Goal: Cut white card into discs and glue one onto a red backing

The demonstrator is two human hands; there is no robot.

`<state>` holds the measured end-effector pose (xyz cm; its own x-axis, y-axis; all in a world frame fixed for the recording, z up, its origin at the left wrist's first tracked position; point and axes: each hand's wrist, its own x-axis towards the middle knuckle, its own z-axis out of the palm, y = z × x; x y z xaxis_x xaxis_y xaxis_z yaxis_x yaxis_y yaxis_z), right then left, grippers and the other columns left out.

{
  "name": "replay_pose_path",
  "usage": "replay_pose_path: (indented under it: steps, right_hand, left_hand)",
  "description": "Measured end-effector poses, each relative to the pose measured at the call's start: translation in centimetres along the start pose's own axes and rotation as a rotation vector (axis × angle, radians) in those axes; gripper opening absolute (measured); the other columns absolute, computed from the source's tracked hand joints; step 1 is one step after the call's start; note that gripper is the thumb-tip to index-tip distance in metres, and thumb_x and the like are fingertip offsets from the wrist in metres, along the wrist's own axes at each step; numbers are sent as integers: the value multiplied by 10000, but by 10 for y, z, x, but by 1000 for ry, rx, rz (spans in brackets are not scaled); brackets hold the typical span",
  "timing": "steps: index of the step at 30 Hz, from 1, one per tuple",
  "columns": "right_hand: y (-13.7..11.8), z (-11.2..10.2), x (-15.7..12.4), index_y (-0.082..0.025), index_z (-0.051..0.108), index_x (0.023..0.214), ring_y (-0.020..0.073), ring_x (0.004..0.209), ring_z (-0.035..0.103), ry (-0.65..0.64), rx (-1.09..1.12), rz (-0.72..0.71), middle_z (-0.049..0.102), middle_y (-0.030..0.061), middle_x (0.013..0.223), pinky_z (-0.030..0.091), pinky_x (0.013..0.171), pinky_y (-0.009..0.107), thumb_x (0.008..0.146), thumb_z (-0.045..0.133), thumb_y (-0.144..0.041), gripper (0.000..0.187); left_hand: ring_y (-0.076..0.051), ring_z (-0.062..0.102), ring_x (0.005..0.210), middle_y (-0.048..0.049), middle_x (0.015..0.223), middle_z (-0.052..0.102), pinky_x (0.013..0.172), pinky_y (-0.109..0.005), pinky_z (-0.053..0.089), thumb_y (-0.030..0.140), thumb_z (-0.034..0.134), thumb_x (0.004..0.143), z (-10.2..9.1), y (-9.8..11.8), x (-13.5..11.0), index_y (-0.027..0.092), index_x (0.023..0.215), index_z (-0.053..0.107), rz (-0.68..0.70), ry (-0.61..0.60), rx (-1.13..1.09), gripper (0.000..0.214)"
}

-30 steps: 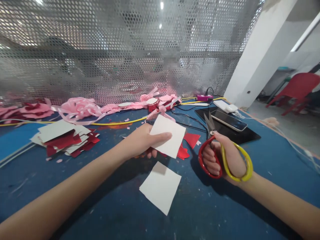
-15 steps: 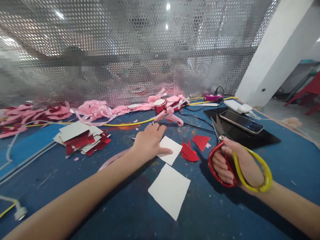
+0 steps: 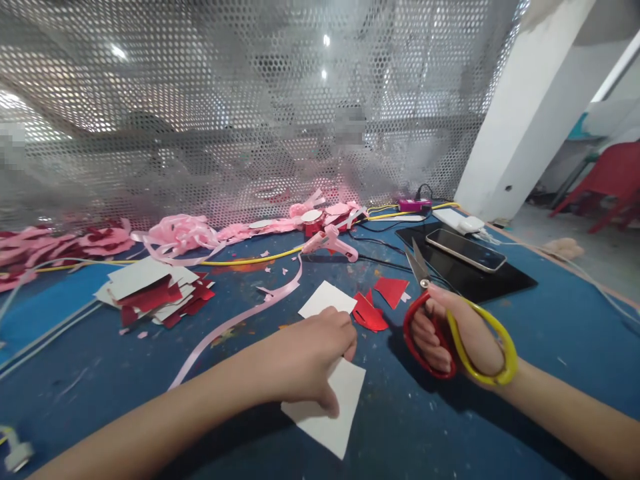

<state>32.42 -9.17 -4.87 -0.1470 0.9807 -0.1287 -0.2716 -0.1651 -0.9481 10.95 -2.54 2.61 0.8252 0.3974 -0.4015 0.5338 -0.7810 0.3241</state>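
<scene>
My left hand [image 3: 310,360] lies on a white paper square [image 3: 335,417] on the blue table, fingers curled over its top edge and thumb pressed on the sheet. A second white paper square [image 3: 325,298] lies flat just beyond that hand. My right hand [image 3: 460,333] grips scissors [image 3: 450,320] with one red and one yellow handle; their closed blades point away from me. Red paper scraps [image 3: 375,307] lie between the two hands.
A stack of red and white paper squares [image 3: 150,290] sits at the left. Pink ribbon [image 3: 175,233] piles up along the perforated metal screen. A pink glue gun [image 3: 333,241], a yellow cable, a phone [image 3: 465,248] on a black pad and a charger lie at the back right.
My left hand set the far white square down on the table, then drew back toward me onto the near white square. The right hand has kept hold of the scissors.
</scene>
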Motion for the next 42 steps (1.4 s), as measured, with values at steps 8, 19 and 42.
replay_pose_path:
  steps: [8,19,42]
  right_hand:
    - [-20,-11,-1,-207,394,494,104,318,347,115,-194,-129,372,-21,348,306,360,241,855,306,-575,523]
    - [-49,-75,3,-188,572,669,255,579,571,632,-1739,244,602,126,674,357,483,334,781,475,-516,360]
    - [-32,-31,58,-153,542,1109,238,950,587,124,-1332,-142,619,118,1072,453,826,350,713,656,-272,429]
  left_hand:
    - [-140,511,712,24,802,574,582,-231,320,320,598,698,-26,-29,2,203,875,565,-217,262,-222,215]
    - [-186,511,775,-23,832,551,630,-252,331,326,660,612,-11,-70,32,170,796,565,-265,335,-124,259]
    - [-226,494,1062,-84,1172,537,924,-330,357,377,557,817,1,-78,34,210,1121,600,136,350,80,350]
